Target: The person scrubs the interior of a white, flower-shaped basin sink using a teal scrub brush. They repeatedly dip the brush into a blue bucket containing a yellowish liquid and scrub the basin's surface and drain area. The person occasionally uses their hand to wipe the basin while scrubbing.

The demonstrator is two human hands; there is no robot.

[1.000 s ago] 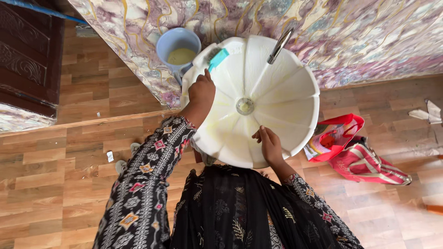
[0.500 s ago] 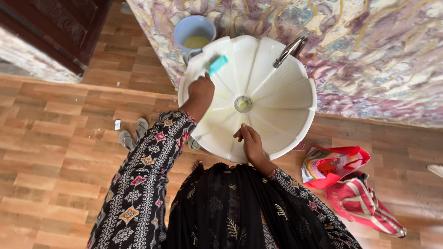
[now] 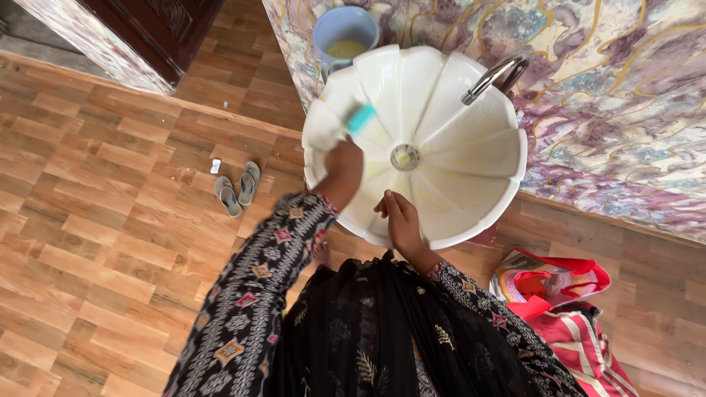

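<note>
Both hands work at a white fluted basin (image 3: pixel 471 147): left hand (image 3: pixel 344 165) gripping a turquoise brush (image 3: pixel 360 117) on its soapy wall, right hand (image 3: pixel 401 220) flat and empty on the near rim, suds unrinsed.

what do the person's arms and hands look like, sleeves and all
Both arms wear long black sleeves printed with pale geometric and floral bands and small red and orange diamond motifs, ending at the wrists with a patterned cuff. The left sleeve shows most of its length; the right sleeve shows less. The left hand and right hand are bare, with no gloves, and no rings or bangles can be made out.
</note>
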